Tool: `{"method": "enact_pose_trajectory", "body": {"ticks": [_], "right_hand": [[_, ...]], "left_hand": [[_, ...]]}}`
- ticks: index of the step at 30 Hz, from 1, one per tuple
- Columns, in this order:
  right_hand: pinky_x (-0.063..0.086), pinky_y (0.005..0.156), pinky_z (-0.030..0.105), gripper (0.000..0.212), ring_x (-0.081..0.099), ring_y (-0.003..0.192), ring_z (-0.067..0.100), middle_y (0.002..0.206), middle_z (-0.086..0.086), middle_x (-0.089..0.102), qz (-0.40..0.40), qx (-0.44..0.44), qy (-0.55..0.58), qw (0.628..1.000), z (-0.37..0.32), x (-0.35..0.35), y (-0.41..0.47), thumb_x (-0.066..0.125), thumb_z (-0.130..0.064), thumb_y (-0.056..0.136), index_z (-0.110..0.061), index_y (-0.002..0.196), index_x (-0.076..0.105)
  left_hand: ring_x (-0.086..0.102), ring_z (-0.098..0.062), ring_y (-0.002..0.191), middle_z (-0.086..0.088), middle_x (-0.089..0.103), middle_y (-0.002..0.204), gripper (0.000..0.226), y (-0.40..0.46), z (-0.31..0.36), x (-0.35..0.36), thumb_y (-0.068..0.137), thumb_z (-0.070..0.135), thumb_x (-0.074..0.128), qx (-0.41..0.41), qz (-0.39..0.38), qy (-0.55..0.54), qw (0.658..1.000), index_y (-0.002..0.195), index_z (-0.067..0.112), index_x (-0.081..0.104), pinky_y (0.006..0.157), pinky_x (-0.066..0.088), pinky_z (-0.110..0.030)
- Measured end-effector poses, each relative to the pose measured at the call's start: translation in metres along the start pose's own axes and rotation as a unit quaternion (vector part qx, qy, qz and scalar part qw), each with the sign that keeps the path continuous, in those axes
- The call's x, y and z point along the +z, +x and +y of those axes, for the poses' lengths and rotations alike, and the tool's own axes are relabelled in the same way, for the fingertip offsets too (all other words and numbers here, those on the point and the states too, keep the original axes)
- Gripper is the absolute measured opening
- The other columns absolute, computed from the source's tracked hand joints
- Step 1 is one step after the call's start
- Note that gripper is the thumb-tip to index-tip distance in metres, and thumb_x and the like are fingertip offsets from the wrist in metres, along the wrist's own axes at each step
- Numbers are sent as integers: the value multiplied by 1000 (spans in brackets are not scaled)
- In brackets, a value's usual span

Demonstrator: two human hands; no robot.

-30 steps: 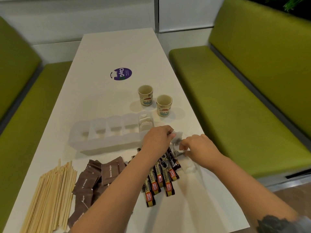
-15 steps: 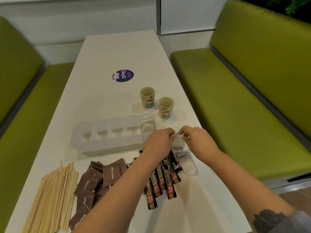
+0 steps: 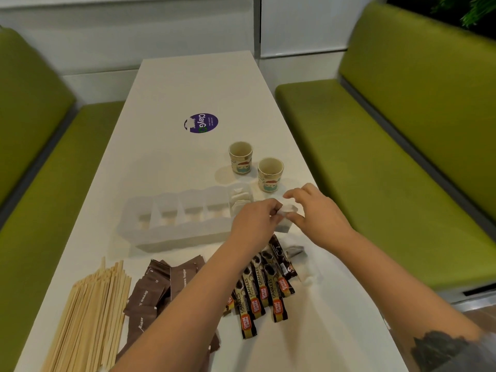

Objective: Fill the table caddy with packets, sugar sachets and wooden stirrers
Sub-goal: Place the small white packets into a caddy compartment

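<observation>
A white caddy [image 3: 171, 232] with several compartments lies across the table; its rightmost compartment holds white sachets [image 3: 239, 200]. My left hand [image 3: 255, 221] and my right hand [image 3: 319, 213] meet just right of that compartment, both pinching a small stack of white sachets [image 3: 287, 209]. Black-and-gold coffee stick packets [image 3: 264, 285] fan out below my hands. Brown sugar sachets [image 3: 155, 288] lie in a pile, partly under my left forearm. Wooden stirrers [image 3: 91, 318] lie bundled at the near left. A few white sachets [image 3: 308, 277] remain by the table's right edge.
Two paper cups [image 3: 240, 157] [image 3: 270, 173] stand just behind the caddy's right end. A purple round sticker [image 3: 201, 123] marks the table's middle. Green benches [image 3: 375, 170] flank the white table [image 3: 193, 84] on both sides.
Both hands rose from the sachets by the table's right edge toward the caddy's right end, carrying white sachets between them.
</observation>
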State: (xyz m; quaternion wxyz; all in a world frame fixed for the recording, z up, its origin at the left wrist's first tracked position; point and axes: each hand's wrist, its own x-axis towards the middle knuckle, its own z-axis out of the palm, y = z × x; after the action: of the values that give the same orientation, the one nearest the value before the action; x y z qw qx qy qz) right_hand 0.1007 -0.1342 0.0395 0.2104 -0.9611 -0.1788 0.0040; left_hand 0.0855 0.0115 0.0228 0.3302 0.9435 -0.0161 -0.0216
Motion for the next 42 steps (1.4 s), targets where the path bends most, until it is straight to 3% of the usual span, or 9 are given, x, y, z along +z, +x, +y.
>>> {"method": "enact_pose_trajectory", "body": {"ticks": [3, 7, 11, 16, 22, 27, 33, 38, 42], "right_hand": [[43, 84, 33, 29, 59, 96, 21, 114, -3, 58, -29, -6, -45, 999, -6, -11, 8, 56, -35, 91, -26, 119, 58], [34, 68, 28, 16, 60, 88, 22, 97, 1, 70, -39, 2, -70, 997, -15, -22, 19, 57, -30, 91, -23, 103, 66], [31, 65, 26, 15, 61, 85, 24, 92, 3, 71, -9, 3, -85, 996, -20, -31, 26, 57, -26, 91, -22, 101, 67], [31, 67, 27, 15, 60, 85, 25, 94, 3, 70, 14, 1, -71, 997, -25, -35, 37, 55, -28, 92, -21, 99, 67], [29, 64, 26, 14, 55, 73, 23, 94, 2, 71, 52, -3, -25, 998, -36, -34, 51, 57, -28, 92, -22, 99, 67], [30, 59, 26, 10, 48, 64, 19, 91, 1, 70, 74, 13, 17, 997, -43, -32, 65, 57, -23, 91, -22, 94, 67], [42, 65, 31, 11, 57, 74, 22, 86, 1, 69, 59, 9, 44, 997, -52, -20, 80, 58, -22, 89, -19, 94, 68], [36, 66, 27, 13, 60, 83, 25, 89, 2, 70, 47, 2, 40, 998, -57, -1, 91, 58, -24, 90, -21, 98, 67], [32, 71, 28, 18, 59, 87, 27, 92, 4, 69, 55, -32, -43, 997, -62, 12, 95, 53, -23, 91, -21, 103, 66]], "left_hand": [[60, -16, 95, 3, 69, 100, 20, 2, 1, -7, 90, 29, 58, 12, 15, -2, 1000, 107, 21, 65, 82, 47, -31], [61, -11, 92, 8, 69, 96, 17, 6, 1, -19, 87, 25, 64, 16, 18, -20, 999, 103, 23, 66, 80, 44, -24], [62, -8, 93, 14, 67, 93, 15, 13, -14, -44, 83, 24, 69, 5, 36, -33, 999, 98, 27, 66, 86, 48, -30], [52, -15, 113, 10, 61, 120, 45, 26, -43, -68, 79, 28, 73, -37, 10, 125, 991, 121, 27, 56, 88, 48, -35], [43, -20, 117, 4, 53, 125, 62, 36, -53, -60, 76, 36, 74, -28, -25, 206, 978, 131, 26, 47, 85, 45, -34], [40, -23, 120, -2, 47, 128, 54, 41, -55, -55, 83, 43, 66, -26, -47, 253, 966, 132, 28, 50, 90, 41, -34], [42, -24, 116, 1, 57, 123, 35, 39, -55, -54, 91, 37, 55, 5, -61, 294, 954, 125, 30, 55, 90, 37, -34], [47, -22, 110, 1, 64, 111, 29, 34, -55, -56, 92, 34, 53, -10, -52, 263, 963, 120, 30, 56, 83, 36, -32], [50, -22, 107, 0, 65, 107, 27, 30, -56, -55, 90, 32, 52, -11, -39, 257, 965, 117, 27, 57, 81, 38, -32]]}}
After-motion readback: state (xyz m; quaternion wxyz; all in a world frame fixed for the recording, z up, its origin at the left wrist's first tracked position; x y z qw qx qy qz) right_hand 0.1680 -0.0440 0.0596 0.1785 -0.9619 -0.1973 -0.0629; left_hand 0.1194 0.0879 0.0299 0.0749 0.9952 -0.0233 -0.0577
